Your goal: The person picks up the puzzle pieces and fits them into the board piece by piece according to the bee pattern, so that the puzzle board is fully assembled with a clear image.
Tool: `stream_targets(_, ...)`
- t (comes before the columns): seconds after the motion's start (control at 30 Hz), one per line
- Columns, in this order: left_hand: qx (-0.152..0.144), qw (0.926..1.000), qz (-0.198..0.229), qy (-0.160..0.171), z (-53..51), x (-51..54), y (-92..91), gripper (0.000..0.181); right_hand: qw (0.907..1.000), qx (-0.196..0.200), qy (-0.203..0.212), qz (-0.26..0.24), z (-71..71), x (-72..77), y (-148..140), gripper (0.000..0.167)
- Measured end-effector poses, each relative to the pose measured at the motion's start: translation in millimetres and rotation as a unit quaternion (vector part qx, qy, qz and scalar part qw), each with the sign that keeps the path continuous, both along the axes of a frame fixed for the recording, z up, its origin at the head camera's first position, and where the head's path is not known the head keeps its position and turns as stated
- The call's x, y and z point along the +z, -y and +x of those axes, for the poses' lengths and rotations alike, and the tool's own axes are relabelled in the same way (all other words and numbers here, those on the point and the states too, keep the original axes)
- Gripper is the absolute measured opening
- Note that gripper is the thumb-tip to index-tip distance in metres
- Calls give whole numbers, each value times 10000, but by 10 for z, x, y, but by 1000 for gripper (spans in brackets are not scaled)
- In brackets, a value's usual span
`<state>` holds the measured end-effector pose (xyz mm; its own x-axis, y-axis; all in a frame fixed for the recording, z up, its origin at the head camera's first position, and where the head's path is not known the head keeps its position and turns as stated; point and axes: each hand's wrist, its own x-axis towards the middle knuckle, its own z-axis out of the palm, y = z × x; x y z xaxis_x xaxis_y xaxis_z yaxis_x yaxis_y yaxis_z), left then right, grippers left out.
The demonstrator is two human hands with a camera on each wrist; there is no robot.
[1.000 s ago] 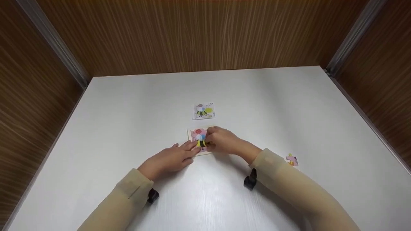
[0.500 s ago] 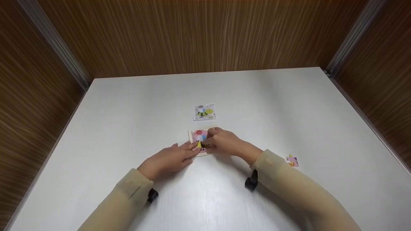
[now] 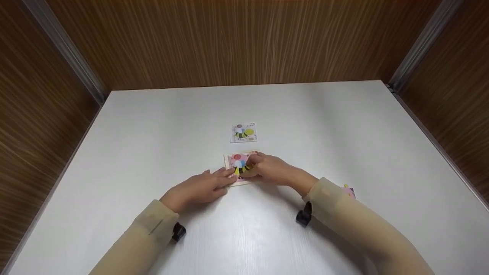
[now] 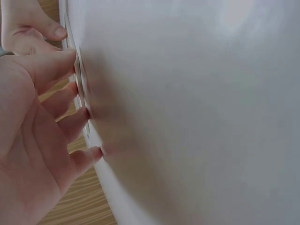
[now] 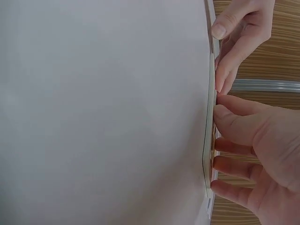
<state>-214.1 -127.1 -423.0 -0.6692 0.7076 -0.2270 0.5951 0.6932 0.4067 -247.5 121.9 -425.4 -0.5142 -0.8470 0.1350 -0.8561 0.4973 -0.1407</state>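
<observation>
A framed puzzle point(image 3: 237, 157) with a pink bee picture lies on the white table between both hands. The left hand point(image 3: 202, 188) rests its straight fingers on the puzzle's left and near edge, thumb toward the near side. My right hand point(image 3: 273, 169) touches the puzzle's right half with its fingertips and covers much of it. In the right wrist view, the right thumb and fingers point(image 5: 234, 171) are spread along the top of the puzzle board point(image 5: 209, 136), with no piece visible between them. A loose puzzle piece point(image 3: 348, 191) lies beside the right sleeve, partly hidden by it.
A square picture card point(image 3: 243, 133) with the same bee lies just behind the puzzle. Wood-grain panels point(image 3: 244, 46) stand at the back and both sides of the white table point(image 3: 172, 126). A small black device point(image 3: 304, 216) hangs at the right wrist.
My right hand has shifted slightly on the puzzle, its fingers spreading, and more of the bee picture shows. The right sleeve now covers part of the loose piece. The left hand has barely moved.
</observation>
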Motion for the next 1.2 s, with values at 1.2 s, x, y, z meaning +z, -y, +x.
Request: stream_targets(1.2,-19,9998,126,-180,24,-30,-25,51,9782,-434,1102,1707,264,8,-149,65)
